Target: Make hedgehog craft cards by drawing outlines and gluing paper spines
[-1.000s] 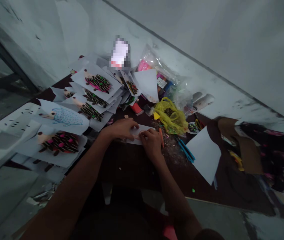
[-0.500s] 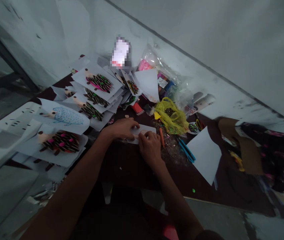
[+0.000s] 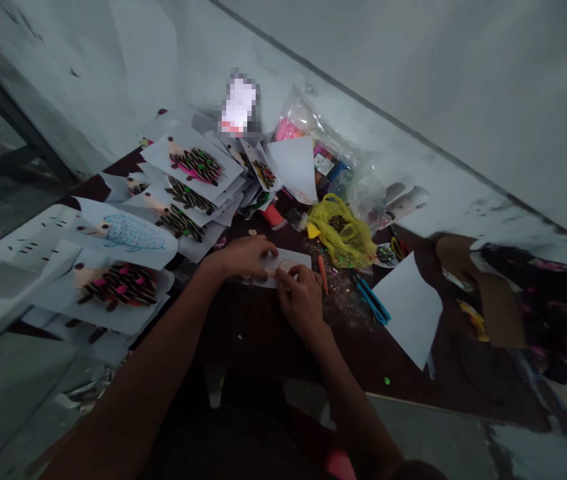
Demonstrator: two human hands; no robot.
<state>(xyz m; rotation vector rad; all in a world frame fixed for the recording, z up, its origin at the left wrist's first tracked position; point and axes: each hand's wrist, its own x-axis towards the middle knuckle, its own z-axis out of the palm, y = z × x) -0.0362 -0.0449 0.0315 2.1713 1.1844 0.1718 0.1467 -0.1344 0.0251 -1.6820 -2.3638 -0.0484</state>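
Note:
A small sheet of white paper lies on the dark table under both hands. On it I see a pale peach piece, apparently modelling clay, partly covered by my fingers. My left hand rests over the paper's left side, its thumb and forefinger curved and apart, the thumb tip close to the pale piece. From the right, my right hand presses its thumb and fingertips together at the lower edge of that piece. An orange stick-like tool lies just right of this hand.
Stacked papers bearing clay hedgehogs fill the left, near a blue hedgehog drawing. A lit phone leans at the back. To the right are a yellow plastic bag, blue-handled scissors and a blank sheet.
My right fingertips have shifted slightly, baring a little more of the pale piece. My left hand stays in nearly the same place.

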